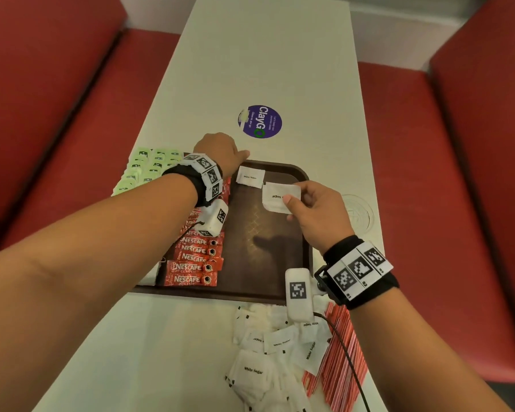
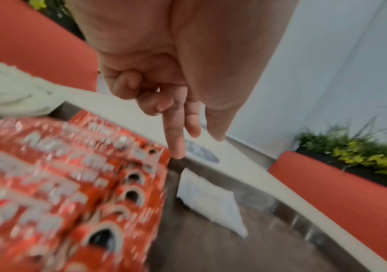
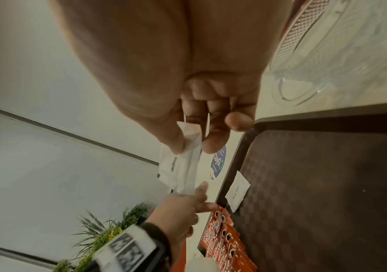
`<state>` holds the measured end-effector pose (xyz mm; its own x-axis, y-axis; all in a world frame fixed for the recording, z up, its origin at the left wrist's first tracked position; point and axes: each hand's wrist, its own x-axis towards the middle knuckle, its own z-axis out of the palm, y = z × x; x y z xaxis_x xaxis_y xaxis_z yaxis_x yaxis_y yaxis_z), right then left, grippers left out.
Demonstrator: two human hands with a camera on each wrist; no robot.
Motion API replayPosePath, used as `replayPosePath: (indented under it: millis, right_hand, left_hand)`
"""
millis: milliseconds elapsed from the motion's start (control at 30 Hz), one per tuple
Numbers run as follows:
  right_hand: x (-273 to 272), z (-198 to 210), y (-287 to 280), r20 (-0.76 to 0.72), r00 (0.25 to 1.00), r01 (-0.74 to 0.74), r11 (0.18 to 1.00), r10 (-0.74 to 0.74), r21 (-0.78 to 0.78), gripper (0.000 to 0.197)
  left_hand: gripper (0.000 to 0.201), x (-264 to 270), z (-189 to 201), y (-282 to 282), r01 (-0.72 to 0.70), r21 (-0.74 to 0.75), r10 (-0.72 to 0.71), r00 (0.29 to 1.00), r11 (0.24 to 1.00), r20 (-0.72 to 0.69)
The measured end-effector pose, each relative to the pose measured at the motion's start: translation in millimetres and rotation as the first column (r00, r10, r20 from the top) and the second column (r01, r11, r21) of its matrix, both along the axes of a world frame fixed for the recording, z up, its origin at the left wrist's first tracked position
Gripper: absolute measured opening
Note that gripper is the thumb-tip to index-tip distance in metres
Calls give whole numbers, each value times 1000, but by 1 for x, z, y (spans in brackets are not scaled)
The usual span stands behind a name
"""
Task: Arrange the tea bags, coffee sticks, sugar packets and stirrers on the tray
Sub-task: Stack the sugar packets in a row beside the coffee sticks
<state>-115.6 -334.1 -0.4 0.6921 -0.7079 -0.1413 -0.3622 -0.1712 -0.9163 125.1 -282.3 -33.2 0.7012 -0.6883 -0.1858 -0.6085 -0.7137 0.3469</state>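
Two white paper sugar packets are up by the far end of the dark brown plastic tray (image 1: 302, 257). One flat white sugar packet (image 1: 250, 175) lies on the tray floor near the far rim. The other white sugar packet (image 1: 281, 197) is in the air just above the tray, w/ the right hand (image 1: 318, 215) pinching it between thumb & fingers. In the right wrist view the packet hangs down from that pinch.

The left hand (image 1: 220, 150) is over the far rim of the tray. It holds nothing. Its pointer finger sticks out straight & the other fingers are curled in. I can't tell if the fingertip touches the rim.

A row of red Nescafe coffee sticks (image 1: 195, 257) fills the left part of the tray, each one lapping over the next. Light green tea bags (image 1: 149, 168) sit in rows at the far left; can't tell if they sit on the tray or just beside it.

On the white desk (image 1: 265, 55), close to the person, is a loose heap of more white sugar packets (image 1: 268, 352). Red & white striped stirrers (image 1: 339, 352) lie right beside the heap, on its right. A round purple sticker (image 1: 260, 121) is stuck on the desk past the tray.
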Motion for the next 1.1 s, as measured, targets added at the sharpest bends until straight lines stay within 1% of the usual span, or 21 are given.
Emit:
replayPosePath:
  millis: [33, 67, 100, 167, 200, 233, 333, 400, 433, 467, 533, 567, 600, 667, 700, 767, 867, 933, 1000, 1067, 1100]
  right_hand:
    - [0, 0, 0, 2, 1000, 15, 1000, -15, 22, 12]
    - [0, 0, 1, 2, 1000, 25, 999, -26, 39, 12]
    - [1, -1, 2, 1, 999, 33, 998, -33, 50, 11]
    - [3, -4, 1, 2, 999, 44, 997, -44, 62, 9]
    - [5, -5, 1, 1, 999, 42, 997, -42, 65, 8]
    - [7, -6, 1, -1, 1000, 30, 998, -30, 61, 7]
    - [12, -5, 4, -13, 998, -65, 998, 65, -2, 7]
    - [14, -4, 7, -10, 997, -73, 996, 73, -56, 17]
    - [15, -4, 9, 3, 999, -45, 997, 45, -62, 26]
    - [15, -4, 11, 26, 1000, -14, 999, 15, -45, 34]
    - [16, -5, 13, 56, 998, 9, 1000, -9, 10, 43]
    - [17, -6, 14, 52, 999, 1, 1000, -2, 23, 44]
    - [19, -7, 13, 41, 999, -11, 1000, 10, 25, 44]
    - [24, -8, 12, 12, 999, -42, 999, 42, 6, 42]
    - [28, -8, 11, -10, 998, -65, 998, 65, -16, 41]
    - [37, -11, 7, -51, 993, -108, 992, 104, -69, 37]
    - [51, -21, -5, -116, 989, -111, 981, 93, -162, 28]
    - [60, -27, -15, -246, 964, -159, 958, 99, -238, 26]
    - [68, -34, -22, -438, 890, -271, 919, 126, -286, 30]
    - [76, -38, -28, -549, 827, -316, 908, 122, -274, 31]
    - [80, -41, -30, -576, 809, -312, 916, 116, -254, 30]
  left_hand:
    - [49, -4, 9, 6, 32, -76, -33, 999, 997, -16]
    - [52, -10, 18, 14, 61, -169, -75, 994, 984, -75]
    - [52, -16, 26, 23, 75, -260, -121, 979, 963, -167]
    - [38, -33, 40, 41, 103, -369, -237, 910, 924, -340]
    - [27, -42, 44, 48, 141, -383, -295, 877, 913, -380]
    - [21, -50, 45, 54, 191, -381, -343, 857, 905, -384]
    - [27, -63, 46, 61, 326, -374, -455, 825, 868, -336]
    - [26, -67, 43, 62, 373, -342, -474, 832, 862, -287]
    - [24, -68, 42, 63, 379, -310, -463, 846, 872, -266]
    - [22, -69, 39, 64, 365, -288, -443, 852, 885, -279]
    - [21, -71, 34, 67, 283, -303, -393, 821, 910, -414]
    - [20, -72, 32, 69, 258, -305, -378, 806, 917, -455]
    - [19, -73, 32, 69, 266, -289, -374, 818, 920, -437]
    - [18, -73, 32, 68, 346, -203, -394, 869, 916, -298]
    - [18, -72, 32, 67, 370, -176, -405, 876, 912, -263]
    - [19, -65, 34, 62, 391, -132, -412, 878, 911, -244]
    - [19, -49, 32, 51, 407, -30, -405, 894, 913, -189]
    - [24, -36, 29, 44, 343, 5, -339, 930, 939, -142]
    - [24, -20, 20, 38, 202, 6, -199, 966, 979, -163]
    - [17, -9, 8, 32, 39, -10, -41, 961, 999, -272]
    - [13, -6, 3, 28, -43, -26, 31, 932, 999, -361]
